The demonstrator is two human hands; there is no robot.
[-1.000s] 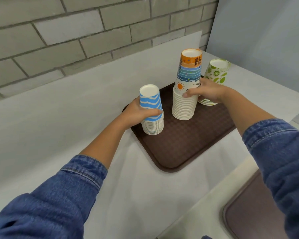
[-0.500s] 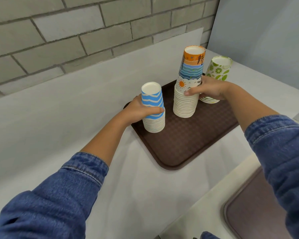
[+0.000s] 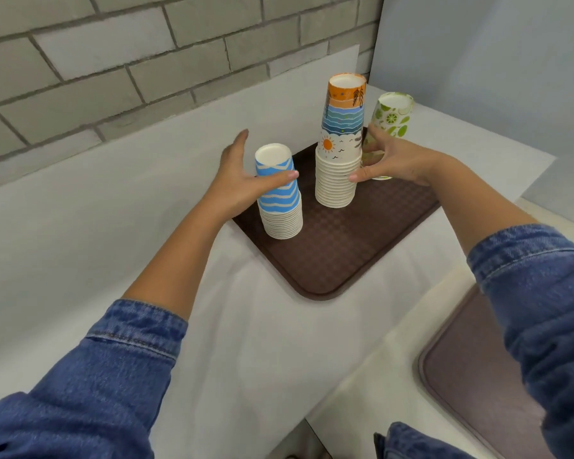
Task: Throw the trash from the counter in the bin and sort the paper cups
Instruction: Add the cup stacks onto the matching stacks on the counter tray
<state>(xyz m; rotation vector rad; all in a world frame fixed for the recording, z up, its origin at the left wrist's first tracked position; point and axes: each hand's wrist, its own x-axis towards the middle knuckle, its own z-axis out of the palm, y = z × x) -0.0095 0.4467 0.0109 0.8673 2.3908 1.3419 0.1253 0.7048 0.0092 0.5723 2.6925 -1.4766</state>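
On the white worktop (image 3: 80, 226), bare at left, the left hand (image 3: 236, 180) spreads open around the blue cup stack (image 3: 279, 197) at the brown tray (image 3: 345, 253) edge, while the right hand (image 3: 395, 160), fingers apart, touches the tall cup stack (image 3: 340, 154).

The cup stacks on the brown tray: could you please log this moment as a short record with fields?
tray: brown tray on the white counter
left stack: blue wave cups, upside down
middle stack: tallest, sun and orange prints
right stack: lime print cups, partly hidden
left hand: open, thumb across the blue wave cups
right hand: open, thumb at the middle stack
trash: none visible
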